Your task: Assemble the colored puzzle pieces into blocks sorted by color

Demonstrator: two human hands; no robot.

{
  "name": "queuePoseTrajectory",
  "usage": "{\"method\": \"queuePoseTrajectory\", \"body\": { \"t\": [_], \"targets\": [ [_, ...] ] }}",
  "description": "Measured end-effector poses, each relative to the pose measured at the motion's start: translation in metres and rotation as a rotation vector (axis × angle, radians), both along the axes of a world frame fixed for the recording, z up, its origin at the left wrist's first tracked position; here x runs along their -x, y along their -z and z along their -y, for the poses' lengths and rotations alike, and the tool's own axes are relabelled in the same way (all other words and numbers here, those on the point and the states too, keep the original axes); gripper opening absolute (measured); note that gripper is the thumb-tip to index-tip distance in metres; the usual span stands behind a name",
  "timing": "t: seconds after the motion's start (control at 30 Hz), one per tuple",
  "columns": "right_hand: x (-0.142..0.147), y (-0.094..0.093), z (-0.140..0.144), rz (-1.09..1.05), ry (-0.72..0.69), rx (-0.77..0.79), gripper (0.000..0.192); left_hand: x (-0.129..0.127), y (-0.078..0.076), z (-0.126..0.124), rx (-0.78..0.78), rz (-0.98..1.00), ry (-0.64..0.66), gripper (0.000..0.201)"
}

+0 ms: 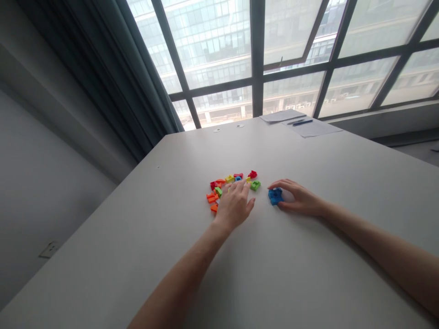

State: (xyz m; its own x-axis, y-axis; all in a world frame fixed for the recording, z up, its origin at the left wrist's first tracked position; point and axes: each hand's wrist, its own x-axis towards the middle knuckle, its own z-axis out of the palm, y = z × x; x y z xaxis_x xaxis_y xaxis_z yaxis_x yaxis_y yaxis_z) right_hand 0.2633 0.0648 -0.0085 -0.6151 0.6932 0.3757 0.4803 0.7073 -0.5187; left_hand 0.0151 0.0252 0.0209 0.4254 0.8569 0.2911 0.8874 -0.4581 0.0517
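Right hand point(300, 199) curled loosely around blue block piece point(275, 196), fingertips touching it, piece resting on the tabletop point(308, 274) near its middle. Left hand point(235, 203) lies flat, fingers spread, holding nothing, over the scattered coloured blocks point(219, 189) (red, orange, yellow, green). Papers point(302, 122) and a pen point(302, 122) sit at the far edge.

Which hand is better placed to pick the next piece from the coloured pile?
Left, probably. The left hand lies flat over the pile, fingers among the pieces. The right hand is busy with the blue piece, apart from the pile.
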Motion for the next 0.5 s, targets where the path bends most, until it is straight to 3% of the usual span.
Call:
{"method": "queuePoseTrajectory", "body": {
  "t": [0.2,0.37,0.5],
  "targets": [
    [0.001,-0.003,0.001,0.028,-0.016,0.033,0.046,0.011,-0.002,-0.018,0.146,-0.015,-0.07,0.054],
    [0.001,-0.005,0.001,-0.078,0.016,0.115,0.043,0.018,-0.008,-0.025,0.058,0.014,-0.1,0.04],
    [-0.002,-0.003,0.0,-0.137,0.053,0.208,0.039,0.025,-0.013,-0.029,0.03,0.001,-0.232,0.023]
  ]
}}
